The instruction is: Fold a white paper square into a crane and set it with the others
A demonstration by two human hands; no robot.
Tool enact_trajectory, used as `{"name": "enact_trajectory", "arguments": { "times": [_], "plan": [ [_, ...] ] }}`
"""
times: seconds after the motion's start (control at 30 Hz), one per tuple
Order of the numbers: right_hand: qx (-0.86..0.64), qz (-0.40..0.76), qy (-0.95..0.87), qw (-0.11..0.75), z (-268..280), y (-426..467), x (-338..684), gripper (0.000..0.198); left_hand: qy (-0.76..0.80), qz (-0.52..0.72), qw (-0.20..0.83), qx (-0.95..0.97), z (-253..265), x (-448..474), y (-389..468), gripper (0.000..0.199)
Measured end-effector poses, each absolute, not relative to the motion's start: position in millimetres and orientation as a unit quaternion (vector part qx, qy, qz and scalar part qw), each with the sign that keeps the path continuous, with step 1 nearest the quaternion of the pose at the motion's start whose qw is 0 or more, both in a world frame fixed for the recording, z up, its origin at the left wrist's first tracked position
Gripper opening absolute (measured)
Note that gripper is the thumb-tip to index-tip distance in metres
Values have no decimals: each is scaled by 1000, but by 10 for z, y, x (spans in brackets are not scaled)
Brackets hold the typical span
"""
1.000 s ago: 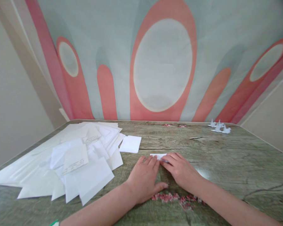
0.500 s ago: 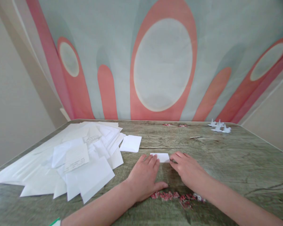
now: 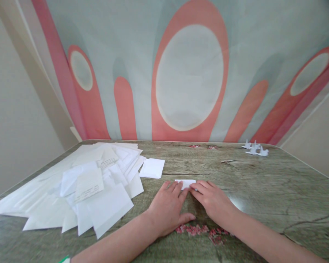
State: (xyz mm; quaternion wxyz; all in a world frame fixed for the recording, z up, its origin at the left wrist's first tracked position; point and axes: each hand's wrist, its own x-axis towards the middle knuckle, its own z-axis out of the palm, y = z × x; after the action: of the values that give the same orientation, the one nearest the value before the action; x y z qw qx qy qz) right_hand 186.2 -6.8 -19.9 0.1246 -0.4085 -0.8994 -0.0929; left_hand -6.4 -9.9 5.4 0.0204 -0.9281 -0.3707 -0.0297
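A small folded piece of white paper [image 3: 188, 182] lies flat on the wood-patterned tabletop in front of me. My left hand [image 3: 168, 204] rests palm down at its left end, fingertips pressing on it and thumb stretched out to the right. At the paper's right end and near edge is my right hand [image 3: 212, 199], its fingers bent together with the thumb and index tips on the paper. Those fingertips cover the right corner. Both hands nearly meet along the near edge.
A loose pile of white sheets [image 3: 112, 210] spreads over the table's left side. A stack of square paper [image 3: 152, 168] lies beside it. Several folded paper cranes [image 3: 254, 148] stand at the back right. Pink flower prints [image 3: 193, 229] mark the wood-patterned table [image 3: 276, 190]. A patterned wall hanging rises behind.
My right hand has slid left along the paper, from its right corner onto the near edge, closer to my left hand. My left hand stays in place.
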Motion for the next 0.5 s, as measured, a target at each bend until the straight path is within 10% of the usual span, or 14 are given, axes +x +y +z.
{"name": "enact_trajectory", "arguments": {
  "times": [0.5],
  "plan": [
    [-430,-23,-894,124,-168,-41,1863,21,-434,7,44,-900,254,-53,-109,54]
  ]
}}
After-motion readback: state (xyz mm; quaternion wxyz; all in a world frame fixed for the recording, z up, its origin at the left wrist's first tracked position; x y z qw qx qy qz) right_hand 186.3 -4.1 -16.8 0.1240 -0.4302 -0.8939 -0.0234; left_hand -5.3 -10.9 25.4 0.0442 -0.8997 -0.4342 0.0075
